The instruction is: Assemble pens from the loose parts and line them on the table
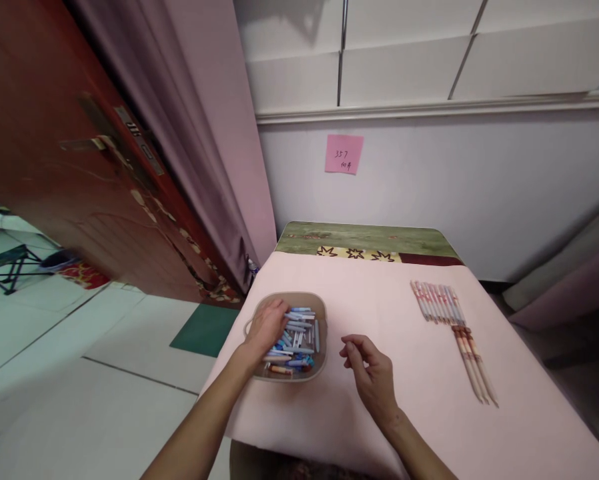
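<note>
A beige plastic basket [321, 363] holds a jumble of pens [298, 328], mostly pale blue, grey and white, with an orange-brown one near its front wall. My left hand [268, 325] reaches in over the left side, its fingers curled down at the pens; the fingertips are hidden, so what they grip cannot be made out. Over the pink tabletop, just right of the basket, hovers my right hand [370, 373]. Its fingers are curled in with thumb and index close together, and nothing shows between them.
On the table's right side lies a neat row of pink-and-white pens [437, 303]; below it are several beige pens with brown tops [474, 367]. A pink cloth [359, 293] covers most of the table. Left stands a reddish wooden door [144, 193]; a pink note [344, 154] is on the wall.
</note>
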### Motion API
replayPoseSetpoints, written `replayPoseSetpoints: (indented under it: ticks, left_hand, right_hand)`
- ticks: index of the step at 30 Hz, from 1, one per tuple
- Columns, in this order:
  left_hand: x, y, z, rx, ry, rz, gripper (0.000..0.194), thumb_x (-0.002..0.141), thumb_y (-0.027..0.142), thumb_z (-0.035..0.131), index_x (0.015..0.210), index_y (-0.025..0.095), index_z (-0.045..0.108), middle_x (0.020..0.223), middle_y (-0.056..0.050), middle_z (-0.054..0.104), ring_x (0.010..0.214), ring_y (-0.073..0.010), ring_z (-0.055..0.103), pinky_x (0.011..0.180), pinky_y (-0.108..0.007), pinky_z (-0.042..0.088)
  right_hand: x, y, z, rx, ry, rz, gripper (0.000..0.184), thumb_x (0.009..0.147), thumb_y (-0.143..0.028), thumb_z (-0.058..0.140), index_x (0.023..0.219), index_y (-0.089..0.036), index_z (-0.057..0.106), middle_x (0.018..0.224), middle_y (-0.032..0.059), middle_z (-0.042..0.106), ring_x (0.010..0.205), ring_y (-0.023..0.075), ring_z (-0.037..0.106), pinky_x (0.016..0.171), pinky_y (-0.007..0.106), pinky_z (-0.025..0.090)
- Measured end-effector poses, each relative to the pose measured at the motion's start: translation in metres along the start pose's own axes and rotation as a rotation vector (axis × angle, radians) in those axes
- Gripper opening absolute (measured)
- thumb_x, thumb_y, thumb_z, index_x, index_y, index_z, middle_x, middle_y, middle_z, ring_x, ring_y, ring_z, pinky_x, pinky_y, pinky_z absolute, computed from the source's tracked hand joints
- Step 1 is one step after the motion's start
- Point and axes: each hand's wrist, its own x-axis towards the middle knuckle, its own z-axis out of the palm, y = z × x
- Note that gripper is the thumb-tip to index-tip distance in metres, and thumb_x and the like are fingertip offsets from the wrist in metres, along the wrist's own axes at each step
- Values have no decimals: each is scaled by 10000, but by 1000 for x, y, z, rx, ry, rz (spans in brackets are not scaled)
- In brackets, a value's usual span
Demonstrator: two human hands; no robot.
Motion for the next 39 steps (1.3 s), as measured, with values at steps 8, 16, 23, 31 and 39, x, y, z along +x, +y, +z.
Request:
replayPoseSetpoints:
  ticks: [8,16,23,31,39]
  left_hand:
    - [-16,-4,9,-38,-196,61,124,696,118,580,748,201,656,816,-24,651,796,-189,590,698,-259,402]
    - [-18,10,27,-34,-253,108,151,637,77,564,691,199,633,819,-55,663,808,-228,598,701,-290,398]
    - [-15,8,7,-174,-29,-18,123,792,213,525,880,200,610,781,-21,647,737,-176,576,668,-264,411]
    - [-30,-18,21,-946,229,-338,325,710,378,648,951,160,642,805,-23,686,643,-151,600,575,-250,456]
    - [-41,-23,20,-906,290,-361,272,660,296,673,891,157,641,552,70,501,473,-90,445,456,-197,317]
  right_hand:
    - [-1,1,3,3,-28,15,230,934,-360,484,980,-183,623,704,22,660,570,130,614,552,241,529]
    - [-2,-2,1,-14,-34,1,241,930,-369,483,975,-186,634,693,19,665,560,130,620,547,239,526]
    - [1,-1,-3,-6,-20,8,238,927,-366,488,968,-185,636,697,21,666,557,129,614,549,236,515]
    - [2,2,6,39,-62,37,238,928,-370,488,971,-183,629,707,26,664,577,135,612,557,240,519]
    - [-4,5,10,34,-78,49,251,928,-382,484,968,-182,630,698,19,657,573,131,612,548,227,509]
